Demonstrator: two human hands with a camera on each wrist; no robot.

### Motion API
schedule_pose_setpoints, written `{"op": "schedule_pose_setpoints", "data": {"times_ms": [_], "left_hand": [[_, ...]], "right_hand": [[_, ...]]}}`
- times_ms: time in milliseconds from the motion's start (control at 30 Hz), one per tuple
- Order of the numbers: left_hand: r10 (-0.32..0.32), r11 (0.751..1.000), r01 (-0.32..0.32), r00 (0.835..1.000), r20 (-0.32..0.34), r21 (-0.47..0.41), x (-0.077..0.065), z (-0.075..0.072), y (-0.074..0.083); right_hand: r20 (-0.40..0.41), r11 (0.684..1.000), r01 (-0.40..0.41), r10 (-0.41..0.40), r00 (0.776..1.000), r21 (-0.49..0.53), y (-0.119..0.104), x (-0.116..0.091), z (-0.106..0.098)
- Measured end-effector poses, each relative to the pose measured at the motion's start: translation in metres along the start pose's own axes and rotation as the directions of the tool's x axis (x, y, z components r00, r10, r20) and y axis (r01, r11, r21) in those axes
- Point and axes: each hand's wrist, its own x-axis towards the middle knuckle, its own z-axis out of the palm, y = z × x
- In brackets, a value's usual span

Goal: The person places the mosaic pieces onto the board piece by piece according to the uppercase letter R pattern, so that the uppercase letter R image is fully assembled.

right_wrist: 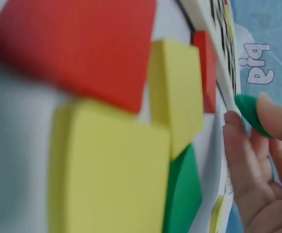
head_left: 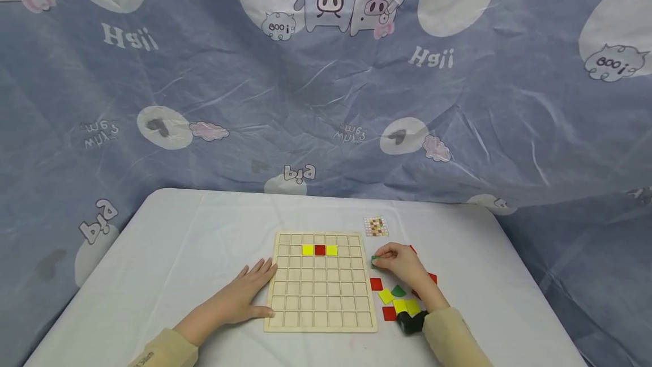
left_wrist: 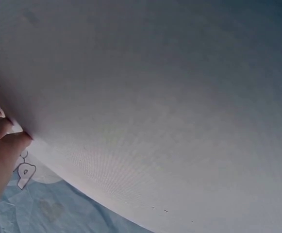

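Note:
A wooden grid board (head_left: 321, 293) lies on the white table, with a red square tile (head_left: 320, 250) between two yellow square tiles (head_left: 308, 250) in its second row from the top. My left hand (head_left: 244, 293) rests at the board's left edge, fingers spread, the fingertips and thumb touching the rim. Just off the board's right edge, my right hand (head_left: 404, 265) pinches a green tile (right_wrist: 250, 112) between thumb and fingers. The tile has a curved edge in the right wrist view and is partly hidden by the thumb.
Loose red (head_left: 376, 284), yellow (head_left: 386, 297) and green (head_left: 398, 291) tiles lie right of the board, some under the right forearm. A small pattern card (head_left: 376, 226) lies beyond them. A black object (head_left: 411, 322) sits by the right cuff. Patterned fabric (head_left: 326, 84) hangs behind the table.

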Motion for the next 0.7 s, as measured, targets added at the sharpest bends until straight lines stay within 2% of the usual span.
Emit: {"op": "schedule_pose_setpoints", "data": {"times_ms": [167,267,433,700], "left_hand": [[0.001,1.000,-0.001,1.000,-0.005,-0.012,0.000,0.000,0.001],[0.003,1.000,-0.003,1.000,-0.006,-0.013,0.000,0.000,0.000],[-0.003,1.000,0.003,1.000,-0.005,-0.004,0.001,0.002,-0.001],[-0.004,1.000,0.004,1.000,-0.008,-0.006,0.000,0.002,-0.002]], "right_hand": [[-0.007,0.984,0.009,-0.008,1.000,0.178,-0.007,0.006,0.007],[-0.013,0.976,0.033,-0.031,0.999,0.214,-0.014,0.010,0.013],[-0.039,0.982,0.083,-0.078,0.996,0.168,-0.027,0.014,0.024],[-0.024,0.990,0.131,-0.130,0.991,0.059,-0.041,0.020,0.044]]}}
